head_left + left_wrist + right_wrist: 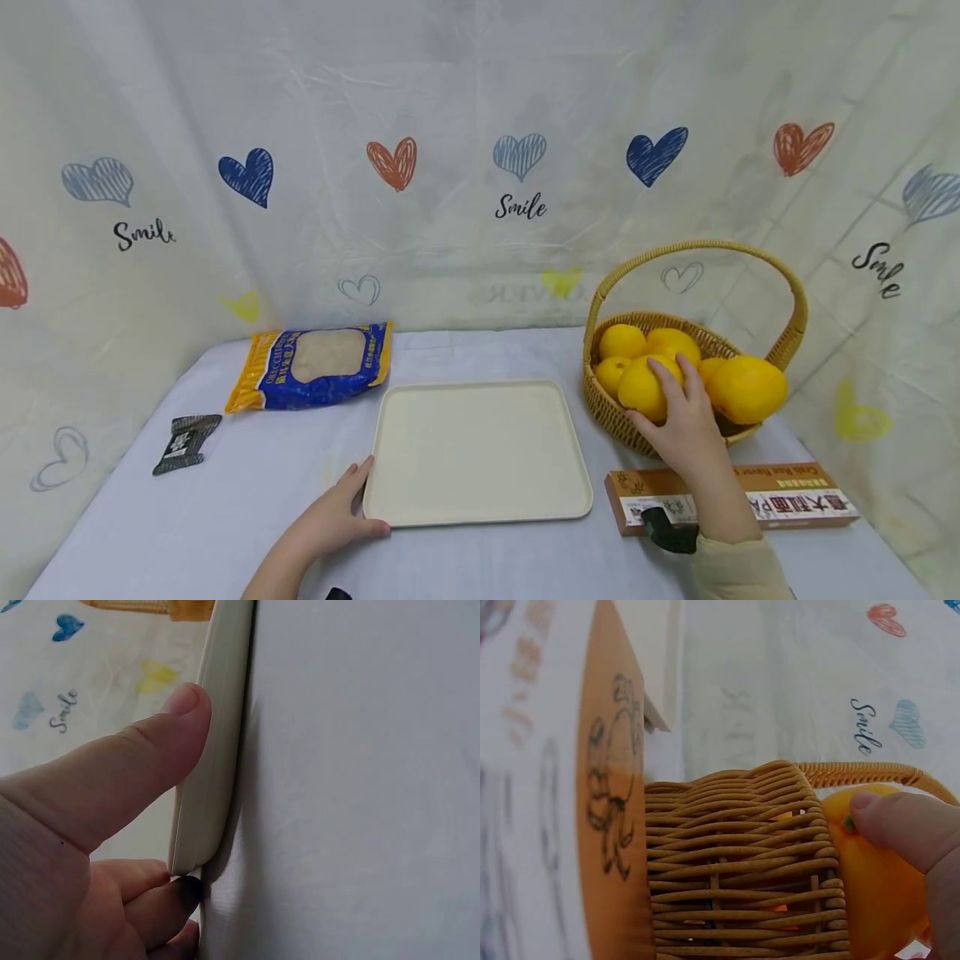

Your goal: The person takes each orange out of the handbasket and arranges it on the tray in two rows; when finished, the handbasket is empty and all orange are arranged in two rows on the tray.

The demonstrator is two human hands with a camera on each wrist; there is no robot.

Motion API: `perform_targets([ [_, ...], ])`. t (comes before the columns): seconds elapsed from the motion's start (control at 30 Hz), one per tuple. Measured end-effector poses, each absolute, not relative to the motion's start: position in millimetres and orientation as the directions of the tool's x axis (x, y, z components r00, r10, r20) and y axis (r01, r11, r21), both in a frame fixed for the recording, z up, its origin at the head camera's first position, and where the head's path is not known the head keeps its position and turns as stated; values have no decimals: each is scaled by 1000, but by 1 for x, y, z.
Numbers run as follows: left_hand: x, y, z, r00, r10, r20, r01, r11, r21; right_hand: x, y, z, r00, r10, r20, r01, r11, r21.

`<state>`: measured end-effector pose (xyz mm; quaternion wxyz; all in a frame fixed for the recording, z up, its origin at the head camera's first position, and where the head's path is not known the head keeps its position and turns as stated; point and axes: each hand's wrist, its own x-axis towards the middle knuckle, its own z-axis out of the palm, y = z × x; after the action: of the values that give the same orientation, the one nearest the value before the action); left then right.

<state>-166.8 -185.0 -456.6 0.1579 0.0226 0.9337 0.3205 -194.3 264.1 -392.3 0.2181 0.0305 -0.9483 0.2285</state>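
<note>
My right hand (686, 433) reaches over the near rim of a wicker basket (611, 417) and grips an orange (640, 390). In the right wrist view the thumb presses on the orange (874, 885) beside its green stem spot. Several more oranges (750, 390) fill the basket around it. My left hand (330, 517) rests at the near left corner of a cream rectangular tray (480, 454), thumb along the front edge and fingers at the left side. The left wrist view shows the thumb against the rim of the tray (214, 765); the fingertips are partly hidden.
A brown pasta box (795, 496) lies in front of the basket, under the right forearm. Behind the tray on the left is a blue and yellow pasta bag (322, 367). A small black packet (186, 444) lies far left. The arched basket handle (697, 246) rises above the fruit.
</note>
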Motion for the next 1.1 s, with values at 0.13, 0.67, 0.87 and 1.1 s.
perform_targets([
  [0.13, -163, -184, -462, -948, 140, -286, -66, 793, 606, -193, 263, -393, -890, 52, 454, -169, 885, -433],
  [0.67, -166, -186, -459, -960, 151, -236, -22, 800, 600, -197, 260, -386, -877, 116, 467, -250, 719, -649],
  [0.87, -174, -188, -456, -957, 154, -247, -22, 808, 589, -201, 259, -388, -846, 60, 531, -378, 634, -674],
  [1.1, -170, -187, -457, -958, 162, -235, -11, 801, 598, -199, 256, -390, -849, 52, 526, -430, 511, -744],
])
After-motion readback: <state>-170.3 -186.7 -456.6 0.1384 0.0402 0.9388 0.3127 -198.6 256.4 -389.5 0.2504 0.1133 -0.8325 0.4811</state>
